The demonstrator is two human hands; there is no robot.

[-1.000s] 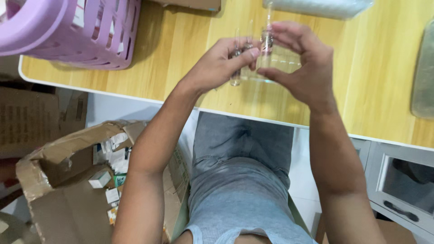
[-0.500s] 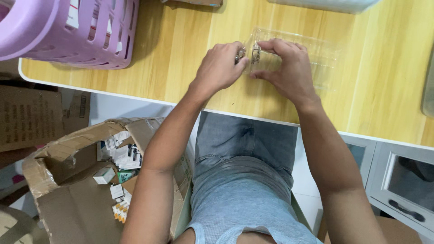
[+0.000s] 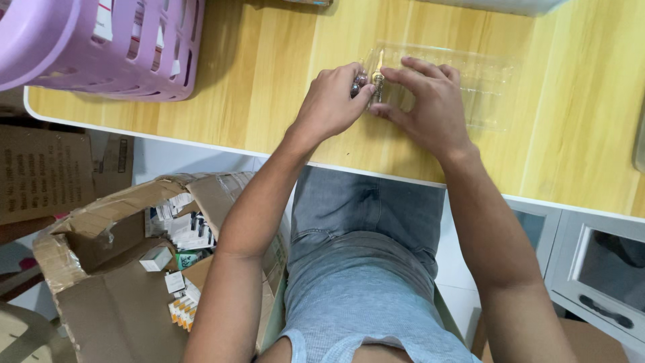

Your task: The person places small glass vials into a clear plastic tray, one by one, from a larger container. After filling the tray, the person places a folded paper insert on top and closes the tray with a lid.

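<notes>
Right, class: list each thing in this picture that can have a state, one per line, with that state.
Clear plastic tray: lying flat on the table, under the right hand.
Small glass vials: pinched between both hands' fingers.
Cardboard box: open, flaps torn, small cartons inside.
Purple basket: upright on the table, holding items.

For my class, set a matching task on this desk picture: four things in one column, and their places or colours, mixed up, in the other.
Things:
1. basket
2. cardboard box
3. clear tray
4. left hand

Places or colours:
A. on the floor left of the person's legs, open, with small packs inside
B. lilac, at the desk's far left corner
C. pinching small vials at the tray's left end
D. flat on the wooden desk, under the right hand

Pairs: 1-B, 2-A, 3-D, 4-C
</notes>
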